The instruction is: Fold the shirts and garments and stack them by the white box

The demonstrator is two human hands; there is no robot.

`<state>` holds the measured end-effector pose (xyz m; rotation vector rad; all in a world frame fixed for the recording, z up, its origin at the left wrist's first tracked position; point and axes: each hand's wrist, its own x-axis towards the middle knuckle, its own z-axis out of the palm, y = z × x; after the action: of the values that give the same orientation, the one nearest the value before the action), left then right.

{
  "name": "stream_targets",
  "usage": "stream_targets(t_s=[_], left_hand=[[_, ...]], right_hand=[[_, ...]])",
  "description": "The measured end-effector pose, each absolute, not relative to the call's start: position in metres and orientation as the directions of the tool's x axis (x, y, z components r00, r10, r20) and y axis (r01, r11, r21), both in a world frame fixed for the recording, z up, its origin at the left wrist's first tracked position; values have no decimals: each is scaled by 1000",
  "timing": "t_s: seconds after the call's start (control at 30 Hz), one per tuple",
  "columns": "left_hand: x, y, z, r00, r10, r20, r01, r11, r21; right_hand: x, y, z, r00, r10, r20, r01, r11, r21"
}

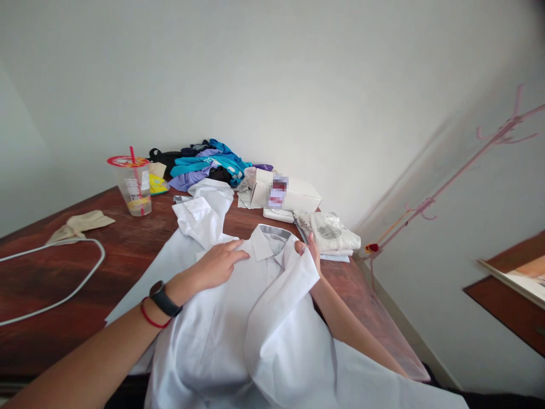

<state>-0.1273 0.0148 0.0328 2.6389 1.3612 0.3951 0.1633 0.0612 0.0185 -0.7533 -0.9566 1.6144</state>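
Observation:
A white collared shirt [230, 318] lies front side up over the wooden table [38, 278], its lower part reaching toward me past the near edge. My left hand [219, 262] rests on the shirt's chest left of the collar, fingers stretched out and holding nothing. At the right shoulder my right hand [310, 253] grips the white fabric between thumb and fingers, lifting a fold of the sleeve. One sleeve [198, 218] is bunched toward the back left. A dark watch and a red string band circle my left wrist.
Behind the shirt lie a heap of coloured clothes [213, 162], a white box [298, 193] and folded clothes [334, 233]. A plastic cup with a straw [135, 187], a beige cloth [83, 223] and a white cable [96, 270] occupy the left. A pink rack [460, 165] leans at right.

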Motion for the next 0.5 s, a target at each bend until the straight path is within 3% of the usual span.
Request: stream_targets(t_s=[0.2, 0.27, 0.37, 0.43, 0.5], left_hand=[[-134, 17, 44, 202, 919, 339, 939, -280, 199], [-143, 19, 46, 65, 955, 290, 974, -124, 191], [-159, 26, 46, -60, 996, 65, 977, 45, 210], [-168, 31, 44, -59, 998, 9, 962, 55, 269], [-173, 36, 46, -40, 997, 61, 945, 18, 327]], right_hand=[[163, 58, 16, -250, 968, -5, -477, -128, -869], [162, 58, 15, -247, 969, -11, -482, -132, -866], [161, 59, 14, -242, 970, -24, -483, -142, -864], [161, 60, 13, -241, 970, -28, -488, -145, -861], [160, 60, 13, -240, 970, -27, -498, -147, -855]])
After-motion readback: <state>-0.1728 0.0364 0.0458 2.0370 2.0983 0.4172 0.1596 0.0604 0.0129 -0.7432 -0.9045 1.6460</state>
